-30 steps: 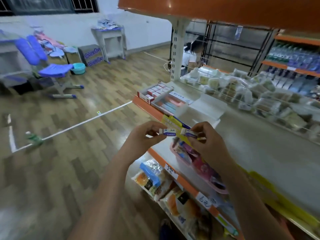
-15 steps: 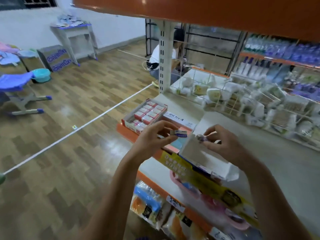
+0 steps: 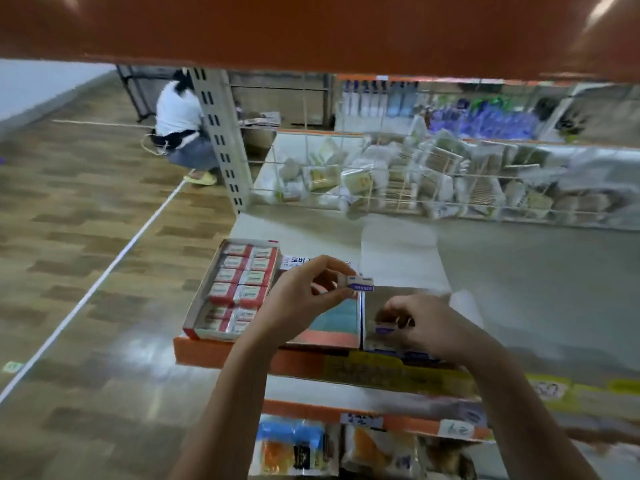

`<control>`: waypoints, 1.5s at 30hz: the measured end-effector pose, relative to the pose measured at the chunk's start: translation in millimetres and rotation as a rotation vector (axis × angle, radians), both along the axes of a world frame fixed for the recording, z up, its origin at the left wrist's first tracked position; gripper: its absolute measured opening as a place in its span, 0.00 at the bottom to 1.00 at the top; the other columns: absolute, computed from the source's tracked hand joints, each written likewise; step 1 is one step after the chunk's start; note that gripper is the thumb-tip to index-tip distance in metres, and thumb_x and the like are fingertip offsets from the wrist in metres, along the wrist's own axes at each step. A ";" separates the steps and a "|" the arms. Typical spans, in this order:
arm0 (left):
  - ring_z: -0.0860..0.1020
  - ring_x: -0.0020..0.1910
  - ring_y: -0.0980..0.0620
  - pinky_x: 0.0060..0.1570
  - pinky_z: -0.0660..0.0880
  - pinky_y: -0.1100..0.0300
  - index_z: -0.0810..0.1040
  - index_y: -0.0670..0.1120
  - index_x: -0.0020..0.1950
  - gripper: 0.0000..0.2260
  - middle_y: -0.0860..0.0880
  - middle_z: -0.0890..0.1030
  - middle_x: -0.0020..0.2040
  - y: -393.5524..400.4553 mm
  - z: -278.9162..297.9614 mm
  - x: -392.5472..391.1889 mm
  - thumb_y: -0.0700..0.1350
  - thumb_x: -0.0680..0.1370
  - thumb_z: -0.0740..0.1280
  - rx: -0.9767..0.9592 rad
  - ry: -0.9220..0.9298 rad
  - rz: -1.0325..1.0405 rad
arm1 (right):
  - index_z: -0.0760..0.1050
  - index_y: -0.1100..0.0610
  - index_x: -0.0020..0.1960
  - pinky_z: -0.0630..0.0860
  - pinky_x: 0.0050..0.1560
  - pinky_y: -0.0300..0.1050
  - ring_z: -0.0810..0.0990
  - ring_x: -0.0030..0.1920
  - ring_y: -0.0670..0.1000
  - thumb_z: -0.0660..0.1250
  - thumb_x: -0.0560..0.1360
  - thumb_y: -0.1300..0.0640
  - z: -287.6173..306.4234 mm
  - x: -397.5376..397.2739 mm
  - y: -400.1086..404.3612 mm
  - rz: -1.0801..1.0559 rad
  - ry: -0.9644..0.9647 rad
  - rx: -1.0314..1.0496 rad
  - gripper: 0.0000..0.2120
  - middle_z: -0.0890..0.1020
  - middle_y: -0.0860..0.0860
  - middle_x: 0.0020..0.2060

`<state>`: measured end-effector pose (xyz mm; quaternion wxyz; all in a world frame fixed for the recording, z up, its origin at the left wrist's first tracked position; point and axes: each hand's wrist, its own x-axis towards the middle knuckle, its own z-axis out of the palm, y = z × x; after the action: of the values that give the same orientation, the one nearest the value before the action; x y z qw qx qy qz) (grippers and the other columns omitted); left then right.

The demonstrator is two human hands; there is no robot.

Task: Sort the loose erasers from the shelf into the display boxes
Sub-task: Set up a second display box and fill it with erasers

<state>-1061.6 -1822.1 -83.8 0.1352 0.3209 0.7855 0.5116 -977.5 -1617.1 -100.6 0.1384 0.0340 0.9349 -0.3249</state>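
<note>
My left hand [image 3: 304,299] pinches a white eraser with a blue sleeve [image 3: 361,283] above the shelf's front left corner. My right hand [image 3: 426,323] reaches down into a grey display box [image 3: 388,299] with a raised lid and pinches a second blue-sleeved eraser [image 3: 385,328] just inside it. To the left sits a red display box [image 3: 207,306] filled with rows of red-and-white erasers. Between the two lies a middle box [image 3: 341,318] with teal and pink contents, partly hidden by my left hand.
An orange shelf [image 3: 311,29] hangs overhead. A wire basket [image 3: 415,174] of packaged goods runs along the back. The grey shelf surface [image 3: 536,278] extends right. A lower shelf holds snack packets [image 3: 298,445]. A person [image 3: 180,123] crouches on the wooden floor past the upright post [image 3: 221,140].
The view has swung right and down toward the shelf. My right hand has lowered its eraser into the grey box. My left hand still holds its eraser, now above the boxes.
</note>
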 end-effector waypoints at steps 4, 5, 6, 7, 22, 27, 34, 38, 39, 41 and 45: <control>0.80 0.43 0.59 0.45 0.79 0.63 0.76 0.59 0.49 0.10 0.58 0.81 0.45 -1.1 -1.1 -5.5 0.44 0.74 0.70 0.008 -0.029 -0.087 | 0.77 0.46 0.53 0.72 0.38 0.29 0.77 0.42 0.36 0.70 0.73 0.52 -1.3 5.7 -8.4 -0.058 -0.051 -0.044 0.09 0.77 0.36 0.42; 0.80 0.43 0.58 0.45 0.79 0.62 0.76 0.60 0.49 0.11 0.57 0.81 0.44 -1.3 -2.0 -6.4 0.45 0.74 0.71 0.006 -0.031 -0.098 | 0.78 0.47 0.55 0.74 0.40 0.30 0.77 0.44 0.37 0.69 0.74 0.52 -1.0 7.2 -9.3 -0.077 -0.061 -0.059 0.10 0.78 0.38 0.44; 0.80 0.43 0.58 0.45 0.79 0.61 0.76 0.61 0.48 0.11 0.56 0.81 0.44 -1.6 -3.0 -7.4 0.45 0.74 0.71 0.004 -0.032 -0.109 | 0.78 0.48 0.56 0.75 0.41 0.31 0.78 0.45 0.39 0.68 0.75 0.53 -0.8 8.3 -9.8 -0.094 -0.065 -0.064 0.11 0.79 0.40 0.46; 0.80 0.42 0.58 0.45 0.79 0.61 0.76 0.62 0.47 0.11 0.57 0.81 0.44 -2.0 -3.5 -8.2 0.45 0.74 0.71 0.005 -0.034 -0.120 | 0.78 0.48 0.57 0.75 0.41 0.30 0.79 0.45 0.40 0.66 0.76 0.54 -0.5 9.2 -10.1 -0.108 -0.058 -0.054 0.11 0.80 0.41 0.47; 0.69 0.44 0.66 0.42 0.65 0.75 0.77 0.59 0.47 0.07 0.64 0.74 0.41 44.6 10.9 13.4 0.49 0.74 0.71 -0.224 0.323 -0.141 | 0.79 0.51 0.51 0.72 0.43 0.35 0.76 0.40 0.40 0.68 0.74 0.56 18.5 35.6 18.0 -0.207 0.258 0.111 0.06 0.77 0.42 0.40; 0.71 0.50 0.55 0.45 0.67 0.60 0.79 0.54 0.53 0.08 0.56 0.80 0.48 78.6 5.8 27.5 0.50 0.75 0.67 -0.437 0.504 -0.180 | 0.79 0.55 0.52 0.68 0.42 0.37 0.74 0.37 0.42 0.69 0.73 0.58 28.7 53.8 63.9 -0.429 0.412 0.182 0.08 0.77 0.46 0.41; 0.75 0.51 0.52 0.46 0.65 0.58 0.79 0.54 0.52 0.08 0.53 0.81 0.50 111.8 -11.6 41.1 0.51 0.75 0.66 -0.708 0.568 -0.189 | 0.77 0.56 0.57 0.69 0.44 0.37 0.77 0.41 0.46 0.67 0.75 0.53 12.4 56.5 79.7 -0.406 0.308 0.096 0.13 0.78 0.46 0.40; 0.75 0.52 0.51 0.47 0.67 0.58 0.79 0.53 0.51 0.08 0.52 0.80 0.51 107.8 -14.6 39.6 0.51 0.73 0.68 -0.803 0.556 -0.210 | 0.79 0.56 0.54 0.74 0.46 0.40 0.78 0.43 0.46 0.66 0.75 0.55 9.6 52.9 86.0 -0.361 0.285 0.024 0.09 0.80 0.46 0.39; 0.75 0.52 0.51 0.48 0.68 0.58 0.79 0.52 0.51 0.08 0.52 0.80 0.51 106.5 -14.2 39.1 0.51 0.73 0.68 -0.817 0.541 -0.208 | 0.79 0.56 0.53 0.74 0.46 0.40 0.78 0.42 0.46 0.67 0.75 0.55 9.3 51.6 87.3 -0.350 0.285 0.021 0.09 0.79 0.46 0.38; 0.75 0.52 0.50 0.49 0.69 0.57 0.79 0.51 0.51 0.08 0.51 0.80 0.51 104.2 -13.3 38.2 0.49 0.73 0.68 -0.843 0.521 -0.201 | 0.79 0.56 0.52 0.73 0.44 0.38 0.78 0.42 0.46 0.67 0.75 0.55 8.2 49.1 89.6 -0.329 0.284 0.018 0.08 0.78 0.44 0.37; 0.76 0.52 0.49 0.52 0.71 0.56 0.80 0.49 0.51 0.08 0.51 0.81 0.51 99.9 -9.6 38.0 0.48 0.75 0.66 -0.884 0.500 -0.207 | 0.78 0.55 0.52 0.73 0.43 0.37 0.78 0.41 0.44 0.67 0.75 0.56 5.7 48.3 92.9 -0.319 0.275 0.003 0.08 0.78 0.44 0.37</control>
<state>-1023.6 -1722.2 -93.4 0.1160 0.4217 0.8990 0.0225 -929.2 -1524.2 -95.0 -0.0436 0.1372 0.9282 -0.3431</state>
